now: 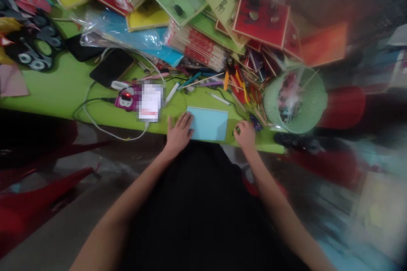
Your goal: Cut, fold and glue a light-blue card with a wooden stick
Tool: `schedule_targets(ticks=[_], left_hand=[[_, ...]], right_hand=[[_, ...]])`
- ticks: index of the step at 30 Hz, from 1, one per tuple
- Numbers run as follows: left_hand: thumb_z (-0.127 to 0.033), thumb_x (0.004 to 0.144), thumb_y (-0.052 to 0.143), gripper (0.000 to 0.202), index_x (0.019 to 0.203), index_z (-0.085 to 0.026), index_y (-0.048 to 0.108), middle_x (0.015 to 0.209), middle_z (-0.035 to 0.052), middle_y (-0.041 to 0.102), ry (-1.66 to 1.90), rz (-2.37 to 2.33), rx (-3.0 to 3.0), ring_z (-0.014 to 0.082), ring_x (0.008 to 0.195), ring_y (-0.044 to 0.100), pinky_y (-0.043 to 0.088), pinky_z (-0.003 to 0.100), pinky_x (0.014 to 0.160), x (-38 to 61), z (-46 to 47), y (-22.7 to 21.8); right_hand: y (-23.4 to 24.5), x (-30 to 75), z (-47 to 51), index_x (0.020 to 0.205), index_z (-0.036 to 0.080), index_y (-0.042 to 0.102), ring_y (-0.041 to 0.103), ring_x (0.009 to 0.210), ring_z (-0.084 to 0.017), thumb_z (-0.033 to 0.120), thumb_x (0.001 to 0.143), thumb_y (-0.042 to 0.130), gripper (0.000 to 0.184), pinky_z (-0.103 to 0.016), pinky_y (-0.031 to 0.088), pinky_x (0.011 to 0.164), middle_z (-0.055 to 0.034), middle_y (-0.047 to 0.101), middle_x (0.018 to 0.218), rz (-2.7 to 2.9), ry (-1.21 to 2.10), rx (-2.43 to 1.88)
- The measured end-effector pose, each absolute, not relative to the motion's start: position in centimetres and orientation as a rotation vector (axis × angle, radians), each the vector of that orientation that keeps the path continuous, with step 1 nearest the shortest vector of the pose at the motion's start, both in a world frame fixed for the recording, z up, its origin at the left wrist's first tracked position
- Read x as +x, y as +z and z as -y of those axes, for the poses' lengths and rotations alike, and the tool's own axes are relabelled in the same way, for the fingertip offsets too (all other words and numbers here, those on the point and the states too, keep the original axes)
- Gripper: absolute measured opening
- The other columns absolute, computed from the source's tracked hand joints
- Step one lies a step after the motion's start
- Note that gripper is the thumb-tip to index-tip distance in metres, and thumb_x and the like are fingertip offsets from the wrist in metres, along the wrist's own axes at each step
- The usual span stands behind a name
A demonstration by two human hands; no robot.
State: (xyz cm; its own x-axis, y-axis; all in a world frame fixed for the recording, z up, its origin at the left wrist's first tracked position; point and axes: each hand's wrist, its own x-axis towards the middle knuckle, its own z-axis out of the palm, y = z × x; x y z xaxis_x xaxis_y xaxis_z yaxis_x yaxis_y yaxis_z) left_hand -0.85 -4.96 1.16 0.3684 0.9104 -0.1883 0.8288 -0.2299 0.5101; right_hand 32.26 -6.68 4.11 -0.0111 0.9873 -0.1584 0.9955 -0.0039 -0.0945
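Note:
A light blue sheet of paper lies flat on the green table near its front edge. My left hand rests beside it, fingers stretched out flat and touching the sheet's left edge. My right hand sits just right of the sheet, fingers curled into a loose fist. What it holds, if anything, I cannot make out. Both forearms reach in from below over dark clothing.
A pale green basket with sticks stands at the right. Pens and sticks lie behind the sheet. Stacked coloured cards fill the back. A black phone, cables and a blurred white card lie left. Red chairs stand lower left.

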Motion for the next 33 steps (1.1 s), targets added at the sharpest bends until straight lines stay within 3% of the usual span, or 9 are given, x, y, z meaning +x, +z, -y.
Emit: schedule_targets(ticks=[3,8,11,20,33], left_hand=[[-0.032,0.104,0.040,0.061,0.165,-0.025,0.033,0.169,0.0080,0.036,0.207,-1.533,2.094,0.0313,0.158,0.032,0.000,0.067,0.131,-1.4,4.2,1.4],[-0.035,0.105,0.041,0.058,0.161,-0.021,0.040,0.160,0.0123,0.050,0.271,-1.612,2.118,0.0335,0.149,0.043,0.011,0.063,0.131,-1.8,3.4,1.6],[-0.038,0.105,0.042,0.058,0.158,-0.017,0.046,0.149,0.0159,0.060,0.276,-1.697,2.112,0.0347,0.139,0.051,0.019,0.060,0.129,-1.6,2.9,1.5],[-0.037,0.103,0.045,0.057,0.156,-0.019,0.049,0.143,0.0160,0.062,0.251,-1.710,2.118,0.0358,0.133,0.053,0.021,0.062,0.127,-1.5,1.2,1.4],[-0.038,0.104,0.045,0.053,0.154,-0.024,0.052,0.142,0.0135,0.062,0.205,-1.720,2.136,0.0352,0.131,0.054,0.020,0.063,0.127,-1.2,0.8,1.4]], right_hand=[[4.5,32.7,6.3,0.098,0.018,0.073,0.058,0.106,-0.031,0.022,0.091,0.059,0.016,-0.043,0.044,0.094,-0.0142,0.070,0.115,-2.113,-0.228,2.235],[4.7,30.8,4.5,0.132,0.017,0.068,0.057,0.112,-0.031,0.024,0.096,0.054,0.040,-0.043,0.044,0.096,-0.0147,0.069,0.125,-2.227,-0.258,2.236],[4.5,28.7,3.4,0.142,0.018,0.064,0.056,0.114,-0.031,0.027,0.098,0.051,0.046,-0.044,0.043,0.098,-0.0150,0.067,0.130,-2.322,-0.332,2.167],[3.5,25.8,1.9,0.147,0.016,0.060,0.052,0.121,-0.032,0.029,0.099,0.050,0.050,-0.047,0.041,0.106,-0.0155,0.062,0.139,-2.389,-0.405,2.029],[3.6,25.1,1.6,0.148,0.015,0.058,0.050,0.122,-0.033,0.029,0.099,0.052,0.052,-0.048,0.040,0.108,-0.0163,0.063,0.137,-2.393,-0.362,1.941]])
